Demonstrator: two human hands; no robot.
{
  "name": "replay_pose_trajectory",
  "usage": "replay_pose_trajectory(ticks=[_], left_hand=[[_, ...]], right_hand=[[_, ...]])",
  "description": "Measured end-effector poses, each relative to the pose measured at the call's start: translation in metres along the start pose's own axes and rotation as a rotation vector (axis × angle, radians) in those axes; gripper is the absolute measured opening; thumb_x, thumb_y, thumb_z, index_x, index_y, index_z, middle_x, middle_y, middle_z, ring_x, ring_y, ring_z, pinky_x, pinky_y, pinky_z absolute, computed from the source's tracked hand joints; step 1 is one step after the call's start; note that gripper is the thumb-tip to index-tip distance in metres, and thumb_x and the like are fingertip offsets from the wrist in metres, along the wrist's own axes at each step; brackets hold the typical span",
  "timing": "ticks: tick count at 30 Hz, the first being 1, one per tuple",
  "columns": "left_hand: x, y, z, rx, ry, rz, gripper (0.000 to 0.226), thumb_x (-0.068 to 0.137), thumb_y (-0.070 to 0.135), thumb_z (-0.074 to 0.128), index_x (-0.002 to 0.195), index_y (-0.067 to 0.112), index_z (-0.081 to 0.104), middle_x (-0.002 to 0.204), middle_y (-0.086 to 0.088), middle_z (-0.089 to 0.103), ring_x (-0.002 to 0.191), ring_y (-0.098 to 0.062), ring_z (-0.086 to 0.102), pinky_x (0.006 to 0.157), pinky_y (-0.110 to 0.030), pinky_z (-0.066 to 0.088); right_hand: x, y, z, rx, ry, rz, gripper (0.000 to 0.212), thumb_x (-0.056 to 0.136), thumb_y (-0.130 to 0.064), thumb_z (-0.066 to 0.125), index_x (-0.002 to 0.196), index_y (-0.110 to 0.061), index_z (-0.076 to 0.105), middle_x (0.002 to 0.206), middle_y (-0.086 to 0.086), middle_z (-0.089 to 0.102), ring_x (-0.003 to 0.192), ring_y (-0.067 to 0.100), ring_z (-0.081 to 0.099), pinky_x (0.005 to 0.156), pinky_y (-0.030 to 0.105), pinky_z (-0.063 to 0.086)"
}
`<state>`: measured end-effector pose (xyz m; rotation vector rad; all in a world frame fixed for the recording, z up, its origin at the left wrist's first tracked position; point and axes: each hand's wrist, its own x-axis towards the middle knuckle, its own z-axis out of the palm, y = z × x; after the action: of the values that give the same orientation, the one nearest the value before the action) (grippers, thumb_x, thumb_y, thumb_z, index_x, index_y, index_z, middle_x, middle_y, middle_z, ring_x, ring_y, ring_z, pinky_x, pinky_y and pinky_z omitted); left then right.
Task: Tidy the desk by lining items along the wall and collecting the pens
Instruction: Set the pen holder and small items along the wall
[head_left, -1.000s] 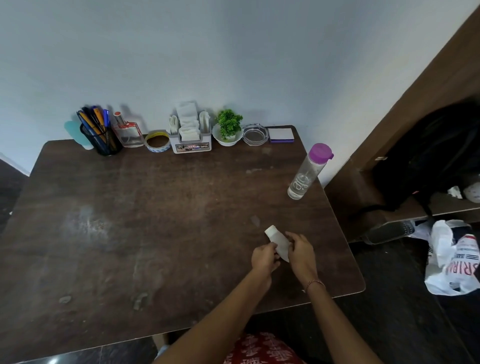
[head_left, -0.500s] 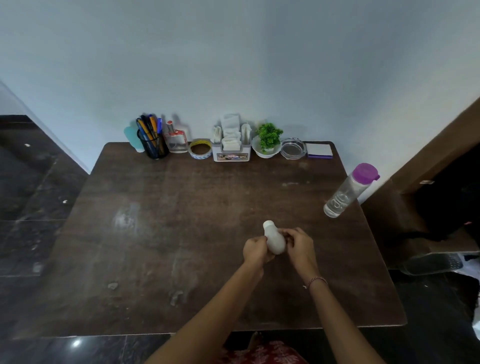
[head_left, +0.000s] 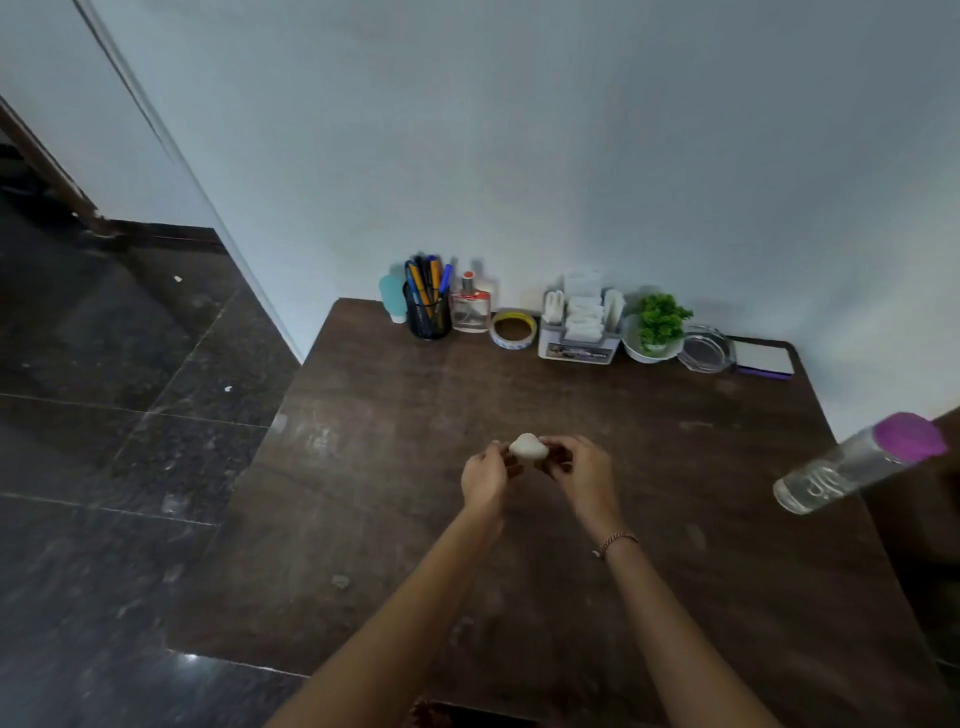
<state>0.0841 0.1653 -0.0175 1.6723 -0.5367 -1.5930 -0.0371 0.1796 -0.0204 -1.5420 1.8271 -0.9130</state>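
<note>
The left hand and the right hand each pinched a small white plastic bottle at the middle of the dark brown wooden desk. From it, the black mesh cup of pens stood at 11 o'clock by the wall, and a clear purple-capped water bottle at 3 o'clock.

Desk: 1.
Bottles: 4, namely white bottle, water bottle, teal bottle and perfume bottle.
Pen cup: 1.
Pens: several (too bunched for an exact count).
Tape roll: 1.
Organizer: 1.
Plant: 1.
Bowl: 1.
Ashtray: 1.
Notepad: 1.
Hands: 2, left hand and right hand.
Bracelet: 1.
</note>
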Motion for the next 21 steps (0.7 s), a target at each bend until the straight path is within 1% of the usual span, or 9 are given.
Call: replay_pose_trajectory(ticks=[2,4,6,8,9,11,13,17,21], left_hand=[[0.011,0.017,-0.017,0.003,0.036,0.053,0.035,0.098,0.027,0.04,0.1,0.007,0.068,0.094,-0.009,0.071,0.091,-0.023,0.068,0.091,-0.042,0.053],[0.022,0.036,-0.034,0.04,0.067,0.113,0.031,0.098,0.028,0.041,0.087,0.016,0.068,0.096,-0.006,0.07,0.094,-0.022,0.066,0.092,-0.043,0.052],[0.039,0.054,-0.051,0.094,0.102,0.166,0.03,0.097,0.029,0.042,0.075,0.026,0.063,0.097,-0.007,0.07,0.097,-0.024,0.065,0.092,-0.046,0.052],[0.056,0.072,-0.066,0.141,0.132,0.217,0.029,0.096,0.028,0.043,0.073,0.028,0.06,0.099,-0.008,0.069,0.098,-0.025,0.065,0.092,-0.047,0.052],[0.064,0.08,-0.074,0.177,0.137,0.243,0.027,0.096,0.027,0.044,0.077,0.024,0.062,0.101,-0.009,0.069,0.099,-0.026,0.064,0.092,-0.047,0.052],[0.077,0.097,-0.089,0.255,0.142,0.305,0.024,0.095,0.021,0.044,0.097,0.016,0.067,0.106,-0.01,0.068,0.1,-0.025,0.064,0.092,-0.045,0.052],[0.087,0.115,-0.105,0.323,0.151,0.391,0.027,0.094,0.017,0.045,0.11,0.01,0.066,0.109,-0.01,0.068,0.1,-0.023,0.064,0.091,-0.043,0.052],[0.11,0.153,-0.137,0.478,0.183,0.536,0.031,0.093,0.014,0.047,0.116,0.007,0.065,0.111,-0.008,0.068,0.102,-0.02,0.061,0.086,-0.026,0.047],[0.144,0.187,-0.158,0.513,0.21,0.571,0.03,0.092,0.014,0.048,0.115,0.006,0.066,0.11,-0.009,0.068,0.103,-0.021,0.061,0.082,-0.024,0.044]], right_hand=[[0.016,-0.018,0.017,-0.038,-0.023,-0.028,0.024,0.078,-0.006,0.071,0.102,-0.01,0.069,0.098,0.004,0.067,0.084,0.01,0.06,0.079,0.02,0.05],[0.034,-0.038,0.033,-0.067,-0.034,-0.069,0.023,0.079,-0.009,0.071,0.101,-0.009,0.068,0.099,0.006,0.067,0.086,0.015,0.062,0.08,0.027,0.052],[0.052,-0.06,0.049,-0.075,-0.045,-0.125,0.022,0.081,-0.011,0.068,0.103,-0.009,0.066,0.1,0.006,0.067,0.088,0.016,0.062,0.08,0.028,0.052],[0.07,-0.082,0.063,-0.093,-0.065,-0.197,0.021,0.084,-0.013,0.066,0.105,-0.011,0.064,0.101,0.004,0.067,0.09,0.015,0.062,0.078,0.024,0.049],[0.078,-0.093,0.07,-0.102,-0.08,-0.23,0.02,0.085,-0.015,0.065,0.105,-0.012,0.062,0.101,0.003,0.066,0.09,0.015,0.062,0.076,0.021,0.048],[0.095,-0.112,0.083,-0.131,-0.103,-0.293,0.021,0.087,-0.019,0.063,0.107,-0.013,0.059,0.102,0.004,0.067,0.09,0.014,0.062,0.074,0.019,0.044],[0.112,-0.129,0.098,-0.174,-0.123,-0.344,0.024,0.089,-0.021,0.061,0.111,-0.013,0.056,0.103,0.007,0.068,0.09,0.017,0.063,0.072,0.021,0.044],[0.15,-0.165,0.129,-0.279,-0.155,-0.398,0.03,0.092,-0.024,0.057,0.116,-0.008,0.049,0.101,0.014,0.067,0.089,0.027,0.065,0.073,0.034,0.052],[0.19,-0.198,0.157,-0.374,-0.208,-0.425,0.03,0.094,-0.023,0.052,0.116,-0.004,0.045,0.092,0.019,0.066,0.08,0.032,0.063,0.07,0.042,0.052]])
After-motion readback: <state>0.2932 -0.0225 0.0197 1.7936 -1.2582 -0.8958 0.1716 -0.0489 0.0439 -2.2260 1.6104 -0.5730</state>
